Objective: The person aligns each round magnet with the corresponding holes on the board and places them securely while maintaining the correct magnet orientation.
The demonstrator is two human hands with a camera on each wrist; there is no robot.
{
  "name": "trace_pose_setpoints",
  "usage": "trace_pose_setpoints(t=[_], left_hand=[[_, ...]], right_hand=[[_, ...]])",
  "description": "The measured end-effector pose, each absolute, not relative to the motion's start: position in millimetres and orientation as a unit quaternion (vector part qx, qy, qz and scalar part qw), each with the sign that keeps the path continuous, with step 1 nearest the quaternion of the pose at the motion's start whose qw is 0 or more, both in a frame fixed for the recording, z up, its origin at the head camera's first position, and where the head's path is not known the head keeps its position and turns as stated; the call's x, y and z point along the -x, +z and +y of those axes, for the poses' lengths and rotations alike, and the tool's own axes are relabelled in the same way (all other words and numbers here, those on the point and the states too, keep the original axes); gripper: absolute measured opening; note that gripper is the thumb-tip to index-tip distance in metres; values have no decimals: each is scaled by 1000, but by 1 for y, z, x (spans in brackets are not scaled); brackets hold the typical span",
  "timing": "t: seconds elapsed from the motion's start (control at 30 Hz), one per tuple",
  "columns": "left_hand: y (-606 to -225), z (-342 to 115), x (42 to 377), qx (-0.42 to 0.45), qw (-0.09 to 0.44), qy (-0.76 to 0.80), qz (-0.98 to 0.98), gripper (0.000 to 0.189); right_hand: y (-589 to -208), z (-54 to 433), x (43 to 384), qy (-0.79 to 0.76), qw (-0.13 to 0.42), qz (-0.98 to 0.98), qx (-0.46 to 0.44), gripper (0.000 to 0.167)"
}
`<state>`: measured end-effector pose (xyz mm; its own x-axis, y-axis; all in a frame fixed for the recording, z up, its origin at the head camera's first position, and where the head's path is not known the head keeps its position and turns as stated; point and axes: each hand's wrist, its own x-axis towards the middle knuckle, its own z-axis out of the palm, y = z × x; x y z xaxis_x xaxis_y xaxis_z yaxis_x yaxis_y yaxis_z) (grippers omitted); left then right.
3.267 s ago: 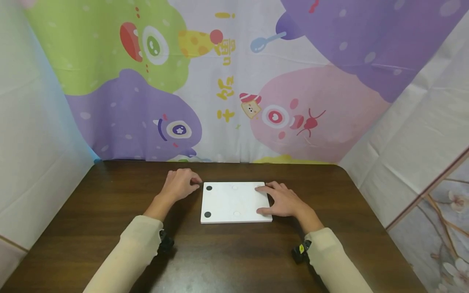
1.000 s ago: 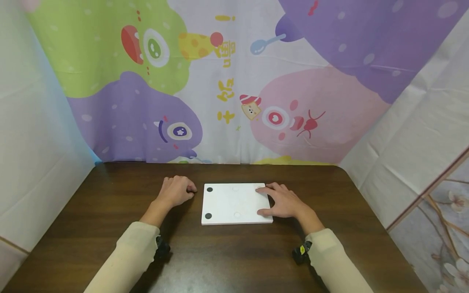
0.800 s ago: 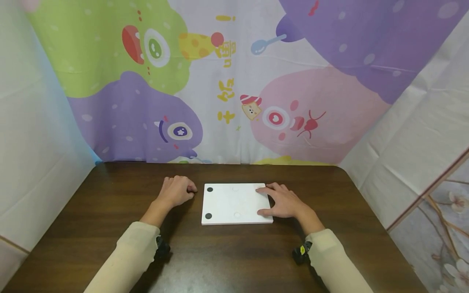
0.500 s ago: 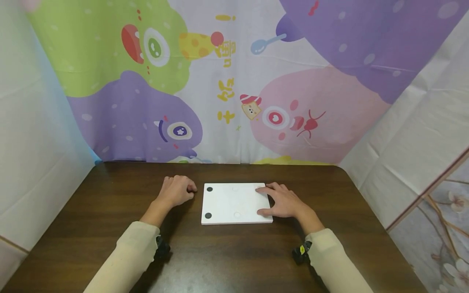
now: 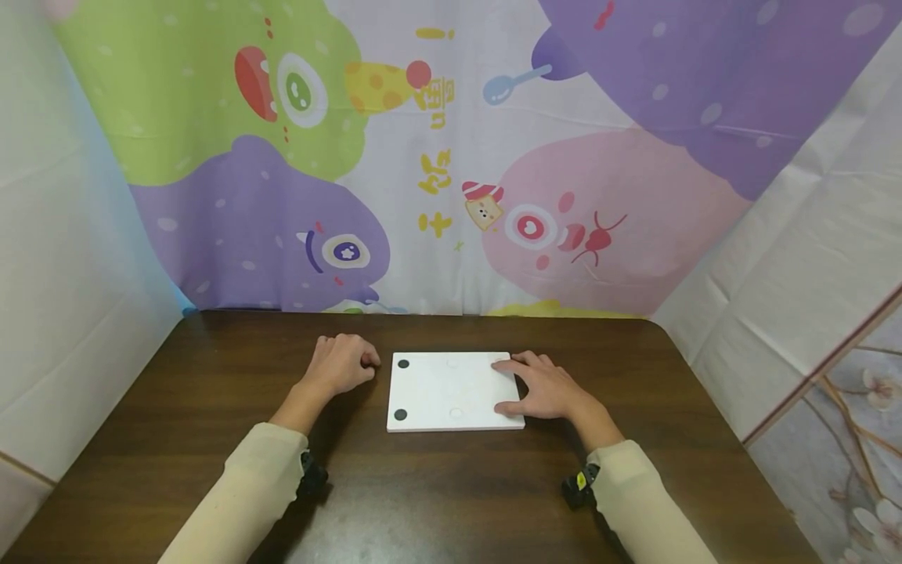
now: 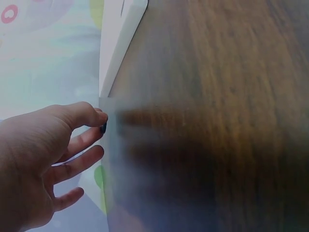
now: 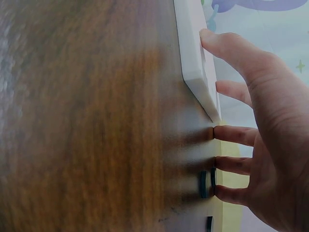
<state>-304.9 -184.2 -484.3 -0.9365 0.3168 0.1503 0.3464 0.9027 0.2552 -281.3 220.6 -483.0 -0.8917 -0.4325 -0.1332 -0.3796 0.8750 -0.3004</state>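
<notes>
Your left grip (image 5: 340,364) pinches a dark piece (image 6: 104,128), mostly hidden by the thumb and unseen from the head. Your right grip (image 5: 548,388), fingers spread, rests thumb and forefinger on the white board (image 5: 444,388), covering part of its right end. Between your hands on the desk (image 5: 451,493), the board runs out of both wrist views; dark slivers (image 7: 203,184) near your right little finger defy identification.
</notes>
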Motion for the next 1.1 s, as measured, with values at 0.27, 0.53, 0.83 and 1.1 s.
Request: trace_pose_setpoints(t=[0.27, 0.53, 0.83, 1.1], left_hand=[[-507, -191, 329, 176, 69, -139, -972, 17], [-476, -180, 308, 172, 67, -139, -973, 15], [-463, -173, 300, 153, 50, -136, -978, 13], [-462, -169, 301, 159, 56, -143, -975, 12]], right_hand=[[-483, 220, 281, -134, 96, 963, 212, 88], [-482, 219, 281, -138, 97, 963, 211, 88], [-482, 219, 281, -136, 100, 964, 206, 88], [-481, 219, 280, -134, 101, 964, 207, 87]])
